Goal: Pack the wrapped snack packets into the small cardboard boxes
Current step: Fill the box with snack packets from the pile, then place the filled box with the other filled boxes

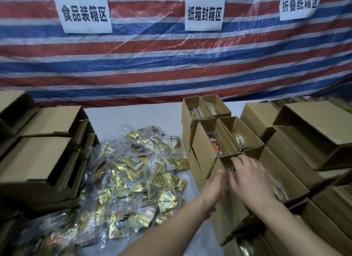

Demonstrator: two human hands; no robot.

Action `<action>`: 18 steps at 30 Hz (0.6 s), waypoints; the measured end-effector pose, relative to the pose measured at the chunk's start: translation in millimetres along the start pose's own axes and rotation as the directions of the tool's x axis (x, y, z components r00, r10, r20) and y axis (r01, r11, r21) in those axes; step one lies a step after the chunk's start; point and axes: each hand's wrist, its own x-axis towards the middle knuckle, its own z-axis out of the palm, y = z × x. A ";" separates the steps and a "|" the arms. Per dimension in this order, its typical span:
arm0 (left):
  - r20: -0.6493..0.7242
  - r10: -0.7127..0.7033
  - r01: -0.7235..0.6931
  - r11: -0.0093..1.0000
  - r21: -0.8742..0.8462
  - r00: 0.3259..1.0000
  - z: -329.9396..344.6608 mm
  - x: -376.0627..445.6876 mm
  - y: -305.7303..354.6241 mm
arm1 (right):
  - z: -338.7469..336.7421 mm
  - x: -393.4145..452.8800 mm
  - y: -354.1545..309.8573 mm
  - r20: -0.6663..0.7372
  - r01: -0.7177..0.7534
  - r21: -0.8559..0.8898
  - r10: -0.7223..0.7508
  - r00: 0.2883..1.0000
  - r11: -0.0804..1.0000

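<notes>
- Far to the left of the packet heap, a stack of closed cardboard boxes (43,160) stands with lids folded over; I take them for a reserve or finished lot, kept off the working space.
- The heap of gold snack packets (133,179), each in clear wrap, lies loose on the white table (133,114), handy for either arm to reach.
- Just right of the heap, the left hand (213,191) lies against the near side of an open small box (228,160), fingers fairly straight, likely steadying it. I cannot tell whether it pinches anything, as the fingertips are blurred.
- Beside it, further right of the heap, the right hand (247,177) reaches over that box's mouth, fingers spread and slightly bent, seemingly pressing something down inside; its contents are hidden, so a grip cannot be confirmed.
- Behind the hands, away from the heap, four open filled boxes (219,122) stand in close rows, packets visible within them, mouths up so filling goes quickly.
- Well right of the heap, more cardboard boxes (304,132) are stacked, some open, probably awaiting their turn.
- Behind everything hangs a striped tarpaulin (171,65) with three paper signs (85,12) marking work zones.
</notes>
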 end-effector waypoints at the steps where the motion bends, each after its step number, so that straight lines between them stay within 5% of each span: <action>1: -0.011 0.025 -0.025 1.000 0.009 1.000 -8.6 -3.7 -3.9 | 0.5 -0.4 -8.3 -0.039 0.028 0.056 -0.026 0.999 0.998; 7: -0.229 0.209 -0.186 0.975 0.122 0.951 -95.9 -36.9 -28.1 | 21.0 -3.3 -79.6 -0.011 0.164 0.367 -0.172 0.985 0.916; 12: -0.437 0.360 -0.237 0.920 0.312 0.824 -176.1 -76.0 -41.9 | 40.1 9.1 -147.1 0.173 0.128 0.585 -0.277 0.945 0.801; 18: -0.577 0.511 -0.228 0.840 0.492 0.637 -250.4 -129.9 -48.6 | 42.3 19.6 -220.5 0.238 0.105 0.680 -0.354 0.904 0.725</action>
